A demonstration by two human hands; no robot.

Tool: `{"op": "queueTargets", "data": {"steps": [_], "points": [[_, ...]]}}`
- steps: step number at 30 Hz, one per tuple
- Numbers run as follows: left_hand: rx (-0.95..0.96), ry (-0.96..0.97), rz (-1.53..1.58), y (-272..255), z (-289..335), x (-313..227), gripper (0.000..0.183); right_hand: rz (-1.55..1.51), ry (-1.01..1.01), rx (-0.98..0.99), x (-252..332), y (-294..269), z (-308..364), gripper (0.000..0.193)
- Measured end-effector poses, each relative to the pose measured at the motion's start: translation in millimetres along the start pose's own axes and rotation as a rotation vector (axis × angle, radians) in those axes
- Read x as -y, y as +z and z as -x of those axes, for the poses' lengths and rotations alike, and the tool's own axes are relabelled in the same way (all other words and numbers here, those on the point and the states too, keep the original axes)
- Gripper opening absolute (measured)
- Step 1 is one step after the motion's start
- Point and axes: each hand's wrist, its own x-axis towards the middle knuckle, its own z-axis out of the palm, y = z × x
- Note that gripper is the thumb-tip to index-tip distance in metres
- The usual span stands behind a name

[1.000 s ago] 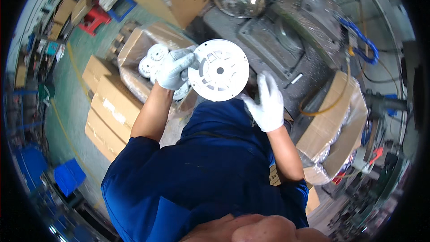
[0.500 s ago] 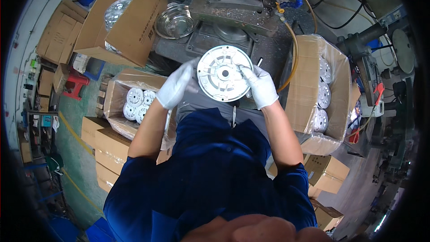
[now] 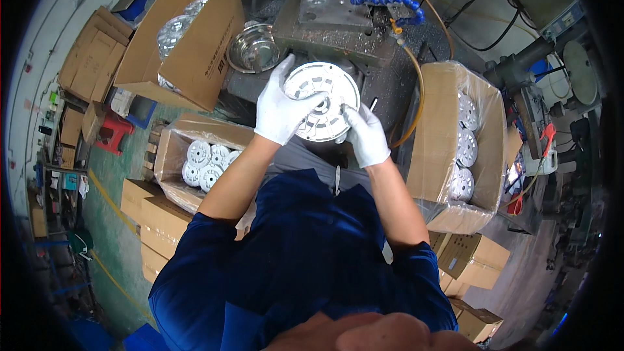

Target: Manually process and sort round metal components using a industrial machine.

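Observation:
A round silvery metal disc [image 3: 330, 80] with slots and a hub in its middle is held up in front of my body. My left hand [image 3: 283, 109], in a white glove, grips it from the left, the thumb lying across the face near the hub and the fingers at the rim. On the lower right rim, my gloved right hand [image 3: 367, 135] pinches the disc between thumb and fingers. Part of the disc's left side is covered by the left hand. Behind it stands a dark metal machine bed [image 3: 292, 68].
Cartons with similar discs stand at the left [image 3: 174, 185], upper left [image 3: 208, 45] and right [image 3: 422, 130]. A metal bowl [image 3: 239, 52] sits on the bench beside a heavy steel block [image 3: 325, 39]. A blue segmented coolant hose [image 3: 390, 0] and a tan hose [image 3: 421, 84] hang at the right.
My left hand has come in from beside the disc and taken hold of it. The disc has shifted slightly left, with my right hand lower on its rim.

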Motion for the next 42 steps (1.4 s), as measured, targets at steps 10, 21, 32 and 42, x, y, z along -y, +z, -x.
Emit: {"op": "queueTargets", "data": {"steps": [10, 21, 32, 42], "points": [[-0.063, 0.007, 0.123, -3, -60, -7, 0.061, 0.234, 0.055, -0.031, 6, 31, -3, 0.037], [-0.012, 0.011, -0.329, 15, -249, 17, 0.068, 0.445, 0.239, -0.135, -39, -52, 80, 0.029], [0.174, -0.081, -0.512, 19, -257, 11, 0.091, 0.426, 0.34, -0.412, -53, -114, 120, 0.026], [0.236, -0.205, -0.574, 11, -251, -17, 0.088, 0.577, 0.204, -0.259, -42, -98, 99, 0.025]]}}
